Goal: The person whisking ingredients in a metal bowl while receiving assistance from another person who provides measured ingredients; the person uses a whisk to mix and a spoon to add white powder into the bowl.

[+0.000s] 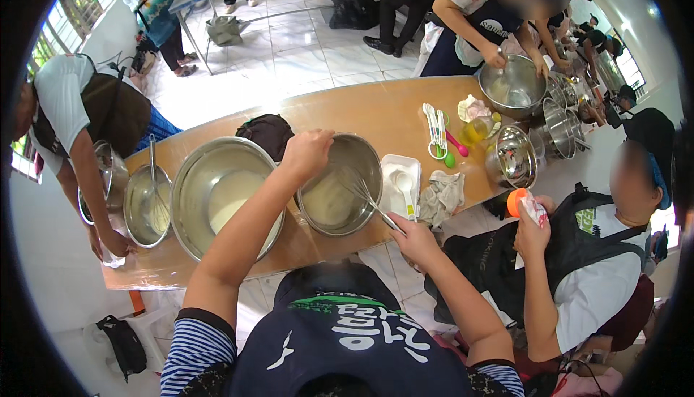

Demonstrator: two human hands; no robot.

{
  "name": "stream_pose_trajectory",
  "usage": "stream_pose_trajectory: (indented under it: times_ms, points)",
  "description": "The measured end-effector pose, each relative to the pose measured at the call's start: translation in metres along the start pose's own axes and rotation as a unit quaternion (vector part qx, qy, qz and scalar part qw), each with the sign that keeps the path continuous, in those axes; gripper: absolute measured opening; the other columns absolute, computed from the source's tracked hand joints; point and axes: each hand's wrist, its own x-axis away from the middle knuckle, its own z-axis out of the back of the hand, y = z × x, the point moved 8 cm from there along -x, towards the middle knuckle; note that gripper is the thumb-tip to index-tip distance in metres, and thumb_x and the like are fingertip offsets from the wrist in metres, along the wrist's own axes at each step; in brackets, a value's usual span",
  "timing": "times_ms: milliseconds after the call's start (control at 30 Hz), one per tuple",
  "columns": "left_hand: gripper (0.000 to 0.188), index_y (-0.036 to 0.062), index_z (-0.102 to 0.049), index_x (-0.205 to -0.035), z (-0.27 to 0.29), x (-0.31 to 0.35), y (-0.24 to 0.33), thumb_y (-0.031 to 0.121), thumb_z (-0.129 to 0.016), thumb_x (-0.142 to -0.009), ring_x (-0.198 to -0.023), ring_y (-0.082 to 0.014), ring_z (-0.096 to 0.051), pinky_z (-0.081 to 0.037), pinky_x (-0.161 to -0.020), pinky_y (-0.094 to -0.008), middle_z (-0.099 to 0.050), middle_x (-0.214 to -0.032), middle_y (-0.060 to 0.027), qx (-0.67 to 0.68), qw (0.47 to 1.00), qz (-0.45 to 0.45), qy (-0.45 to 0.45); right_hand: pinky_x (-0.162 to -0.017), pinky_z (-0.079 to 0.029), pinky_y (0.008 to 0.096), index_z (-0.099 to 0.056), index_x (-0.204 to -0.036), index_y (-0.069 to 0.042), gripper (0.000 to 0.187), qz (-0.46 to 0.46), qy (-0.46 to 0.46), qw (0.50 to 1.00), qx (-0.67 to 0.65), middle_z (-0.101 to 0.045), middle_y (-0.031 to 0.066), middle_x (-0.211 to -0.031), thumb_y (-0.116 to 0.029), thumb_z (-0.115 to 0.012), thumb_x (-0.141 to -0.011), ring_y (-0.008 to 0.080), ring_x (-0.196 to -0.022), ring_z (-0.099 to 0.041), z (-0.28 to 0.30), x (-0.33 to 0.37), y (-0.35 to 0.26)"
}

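Observation:
A steel mixing bowl (361, 158) with pale batter stands on the wooden table (376, 111) in front of me. My left hand (307, 152) grips the bowl's far left rim. A wire whisk (365, 196) is in my right hand (416, 239), which holds it by the handle at the bowl's near right edge. The whisk's wires reach into the batter.
A larger steel bowl (195, 180) with pale liquid sits left of mine, and a smaller bowl with a spoon (144, 205) beyond it. A white tray (402, 184), a crumpled cloth (442, 196) and measuring spoons (436, 131) lie to the right. Several people work around the table.

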Motion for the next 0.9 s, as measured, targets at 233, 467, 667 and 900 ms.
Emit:
stream_pose_trajectory:
  times_ms: [233,467,667,900]
  points:
    - [0.019,0.0069,-0.060,-0.095,0.002,0.003,-0.005,0.016,-0.054,-0.080,-0.076,-0.0326,-0.058,-0.047,-0.065,-0.0404,-0.060,-0.084,-0.0150,0.007,1.000,0.001,0.021,-0.074,-0.045,0.0306,-0.051,-0.118,-0.006,0.042,0.026,0.013,0.999,-0.030,-0.061,0.0161,-0.100,-0.016,-0.060,-0.078,0.0236,-0.081,-0.060,-0.016,-0.005,0.016]
    - [0.019,0.0063,-0.061,-0.094,0.007,0.002,-0.007,0.016,-0.054,-0.079,-0.078,-0.0324,-0.059,-0.046,-0.068,-0.0400,-0.061,-0.085,-0.0147,0.023,0.999,-0.004,0.040,-0.076,-0.045,0.0325,-0.051,-0.118,-0.006,0.042,0.098,-0.007,0.992,-0.081,-0.059,0.0160,-0.104,-0.014,-0.059,-0.078,0.0276,-0.088,-0.059,-0.042,-0.009,0.006]
    - [0.019,0.0065,-0.061,-0.094,0.006,0.001,-0.009,0.016,-0.054,-0.079,-0.078,-0.0314,-0.059,-0.047,-0.067,-0.0395,-0.061,-0.085,-0.0144,0.001,0.999,-0.003,0.038,-0.080,-0.043,0.0310,-0.051,-0.118,-0.005,0.042,0.049,-0.007,0.994,-0.100,-0.058,0.0204,-0.104,-0.015,-0.058,-0.078,0.0274,-0.095,-0.057,-0.028,-0.004,-0.002]
    - [0.017,0.0064,-0.060,-0.092,0.006,-0.002,-0.005,0.016,-0.053,-0.079,-0.077,-0.0312,-0.059,-0.047,-0.066,-0.0405,-0.061,-0.083,-0.0142,0.010,0.998,-0.029,0.060,-0.075,-0.044,0.0293,-0.050,-0.119,-0.005,0.042,0.171,0.035,0.979,-0.102,-0.059,0.0159,-0.106,-0.015,-0.058,-0.079,0.0206,-0.087,-0.059,-0.031,-0.003,-0.011]
